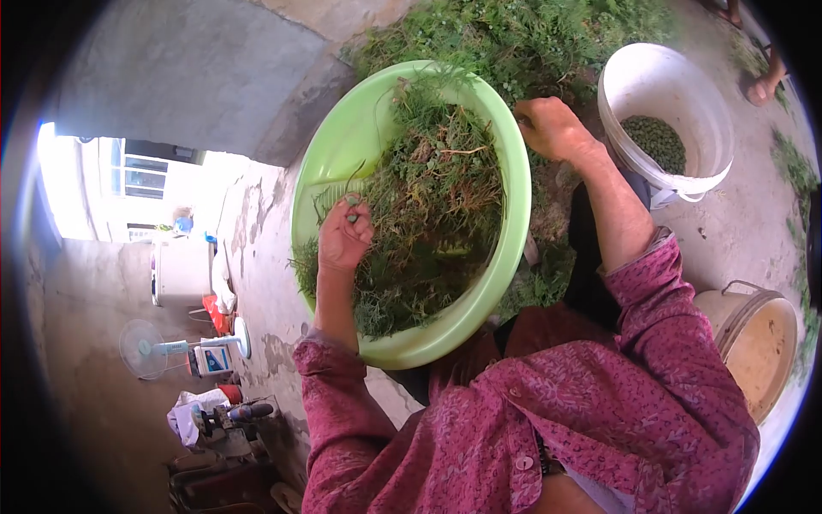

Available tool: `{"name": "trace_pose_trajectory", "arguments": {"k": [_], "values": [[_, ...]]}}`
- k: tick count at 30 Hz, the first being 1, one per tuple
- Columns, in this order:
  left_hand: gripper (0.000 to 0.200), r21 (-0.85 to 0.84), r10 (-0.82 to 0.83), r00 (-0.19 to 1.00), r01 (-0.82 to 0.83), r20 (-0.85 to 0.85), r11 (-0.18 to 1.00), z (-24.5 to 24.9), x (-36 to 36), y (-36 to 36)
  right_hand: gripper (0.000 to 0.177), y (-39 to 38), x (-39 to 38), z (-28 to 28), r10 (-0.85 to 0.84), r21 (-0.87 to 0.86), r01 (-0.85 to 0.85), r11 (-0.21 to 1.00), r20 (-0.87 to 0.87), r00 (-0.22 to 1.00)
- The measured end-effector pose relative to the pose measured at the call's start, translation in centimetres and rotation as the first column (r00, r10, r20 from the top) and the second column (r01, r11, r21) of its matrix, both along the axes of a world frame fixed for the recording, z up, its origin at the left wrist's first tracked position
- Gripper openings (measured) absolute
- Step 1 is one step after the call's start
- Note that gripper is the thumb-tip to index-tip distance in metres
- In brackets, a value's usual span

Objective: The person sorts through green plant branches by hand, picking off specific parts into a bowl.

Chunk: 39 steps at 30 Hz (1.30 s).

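A light green basin [342, 146] sits in front of me, heaped with cut green plants [437, 197]. My left hand [344, 236] rests on the plants at the basin's left side and pinches a few small green pods [352, 206] between its fingertips. Across the heap, my right hand [552, 128] is curled into a fist at the basin's far right rim and seems to grip the rim. Both arms wear magenta patterned sleeves.
A white bucket [659, 60] with green pods in its bottom stands to the right. A tan bucket [758, 343] is at lower right. More cut greens [514, 34] lie on the concrete beyond the basin. Another person's foot [762, 86] is at upper right. A small fan [145, 347] stands far left.
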<state>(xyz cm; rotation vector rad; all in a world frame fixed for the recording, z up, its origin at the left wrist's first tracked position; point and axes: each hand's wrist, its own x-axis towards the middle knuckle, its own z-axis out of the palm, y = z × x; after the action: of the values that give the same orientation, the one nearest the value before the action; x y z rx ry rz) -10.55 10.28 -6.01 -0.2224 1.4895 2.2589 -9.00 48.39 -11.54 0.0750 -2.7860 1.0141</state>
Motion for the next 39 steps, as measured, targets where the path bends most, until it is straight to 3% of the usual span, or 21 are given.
{"name": "trace_pose_trajectory", "arguments": {"k": [5, 7, 8, 10, 11, 12, 14, 18, 20, 21, 23, 24, 25, 26, 27, 28, 29, 30, 32, 36, 39], "values": [[0.014, -0.043, 0.13, 0.99, -0.132, -0.059, 0.99, 0.8, 0.6, 2.5, 0.027, -0.5, -0.2, -0.2, 0.002, -0.007, -0.001, 1.0, 0.025, 1.0], [0.013, -0.5, -0.102, 0.987, 0.025, -0.128, 0.865, 0.0, 0.1, 2.8, 0.027, -0.5, 0.1, -0.1, 0.011, -0.003, -0.011, 1.0, 0.05, 0.999], [0.013, -0.499, -0.103, 0.986, 0.026, -0.128, 0.866, -1.0, -0.3, 2.8, 0.027, -0.5, 0.2, 0.0, 0.01, -0.001, -0.009, 1.0, 0.049, 0.999], [0.014, -0.914, -0.318, 0.924, -0.072, -0.212, 0.4, -2.6, -0.7, 3.4, 0.026, -0.4, 0.3, 0.3, 0.014, -0.001, -0.014, 1.0, 0.065, 0.998], [0.017, -0.958, -0.437, 0.865, -0.15, -0.247, 0.245, -2.7, -0.5, 3.7, 0.026, -0.2, 0.2, 0.1, 0.012, -0.001, -0.012, 1.0, 0.067, 0.998], [0.017, -0.958, -0.439, 0.864, -0.148, -0.246, 0.246, -2.6, -0.6, 3.9, 0.026, -0.1, 0.2, -0.1, 0.02, -0.003, -0.02, 1.0, 0.041, 0.999], [0.018, -0.992, -0.501, 0.856, -0.115, -0.126, 0.053, -2.1, -0.3, 4.6, 0.026, 0.0, 0.2, 0.0, 0.03, -0.006, -0.03, 1.0, 0.018, 0.999], [0.019, -0.994, -0.501, 0.858, -0.09, -0.109, 0.063, -2.8, -0.6, 4.0, 0.027, -0.2, -0.1, 0.1, 0.028, 0.011, -0.029, 1.0, 0.06, 0.998], [0.018, -0.973, -0.674, 0.712, -0.228, -0.194, 0.039, -3.1, -0.5, 3.9, 0.027, -0.4, -0.3, 0.1, 0.032, 0.004, -0.032, 0.999, 0.056, 0.998], [0.018, -0.973, -0.674, 0.713, -0.229, -0.193, 0.037, -3.3, -0.5, 3.7, 0.027, -0.5, -0.3, 0.1, 0.036, 0.01, -0.037, 0.999, 0.044, 0.998], [0.019, -0.961, -0.667, 0.693, -0.226, -0.273, 0.158, -3.5, -0.3, 3.7, 0.027, -0.6, -0.2, 0.2, 0.041, 0.015, -0.041, 0.999, 0.03, 0.999], [0.019, -0.961, -0.668, 0.693, -0.227, -0.273, 0.157, -3.3, -0.3, 3.5, 0.027, -0.6, -0.1, 0.3, 0.048, 0.002, -0.048, 0.999, 0.042, 0.998], [0.019, -0.908, -0.44, 0.874, 0.0, -0.204, 0.42, -2.4, -0.2, 3.4, 0.027, -0.5, 0.0, 0.3, 0.054, -0.011, -0.053, 0.999, 0.054, 0.997], [0.019, -0.719, -0.224, 0.974, 0.141, -0.022, 0.681, -1.7, -0.1, 3.1, 0.027, -0.4, 0.0, 0.2, 0.051, -0.012, -0.051, 0.999, 0.054, 0.997], [0.019, -0.719, -0.226, 0.974, 0.143, -0.021, 0.68, -1.5, -0.1, 2.4, 0.027, -0.2, 0.0, 0.1, 0.047, -0.01, -0.047, 0.999, 0.047, 0.998], [0.017, -0.479, -0.205, 0.979, 0.18, 0.0, 0.859, -1.3, 0.0, 1.7, 0.027, -0.1, 0.0, 0.0, 0.044, -0.009, -0.044, 0.999, 0.039, 0.998], [0.015, -0.195, -0.19, 0.981, 0.192, 0.026, 0.962, -1.3, 0.2, 1.1, 0.027, -0.1, 0.1, 0.0, 0.043, -0.009, -0.043, 0.999, 0.039, 0.998], [0.015, -0.196, -0.191, 0.981, 0.193, 0.025, 0.962, -1.3, 0.6, 0.7, 0.027, 0.0, 0.2, 0.0, 0.047, 0.003, -0.047, 0.999, 0.035, 0.998], [0.012, 0.116, -0.197, 0.979, 0.191, 0.048, 0.975, -0.6, 1.4, 0.8, 0.027, 0.1, 0.3, 0.2, 0.05, 0.013, -0.05, 0.999, 0.03, 0.998], [0.015, 0.12, -0.082, 0.996, 0.078, 0.029, 0.99, 0.5, 2.1, 2.4, 0.026, -0.1, 0.2, 0.0, 0.056, 0.005, -0.056, 0.998, 0.039, 0.998], [0.012, -0.029, 0.006, 1.0, -0.005, 0.025, 1.0, 0.7, 1.4, 3.8, 0.026, -0.2, 0.4, 0.1, 0.063, 0.004, -0.063, 0.998, 0.045, 0.997]]}}
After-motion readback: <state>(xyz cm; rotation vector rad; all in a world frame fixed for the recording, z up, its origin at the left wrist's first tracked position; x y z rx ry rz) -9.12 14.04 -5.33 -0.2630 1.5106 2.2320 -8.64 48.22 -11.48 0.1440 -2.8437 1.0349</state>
